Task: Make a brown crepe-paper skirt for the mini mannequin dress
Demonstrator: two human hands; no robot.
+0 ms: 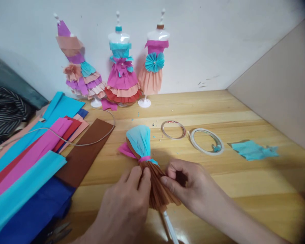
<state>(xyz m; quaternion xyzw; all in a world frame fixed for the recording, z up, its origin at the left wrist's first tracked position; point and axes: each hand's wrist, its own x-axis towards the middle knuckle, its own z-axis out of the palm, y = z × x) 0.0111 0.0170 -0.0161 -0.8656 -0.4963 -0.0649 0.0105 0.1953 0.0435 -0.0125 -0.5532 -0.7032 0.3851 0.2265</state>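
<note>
A small dress form lies on the table with its white pole (169, 226) toward me. Its paper dress has a turquoise top (139, 138), a thin pink band (144, 158) at the waist and a pleated brown skirt (156, 184). My left hand (128, 200) has its fingers closed on the skirt's left side, just below the waist. With thumb and forefinger, my right hand (190, 183) pinches the skirt's right edge. Part of the skirt is hidden behind my left fingers. A pink paper piece (127, 150) sticks out beside the top.
Three dressed forms, one multicoloured (76, 57), one turquoise-and-pink (120, 73), one peach-skirted (152, 79), stand against the wall. Folded coloured papers (27, 183) and a grey cable (91, 144) lie left. Two tape rolls, one thin (163, 130), one white (207, 152), and a turquoise scrap (251, 150) lie right.
</note>
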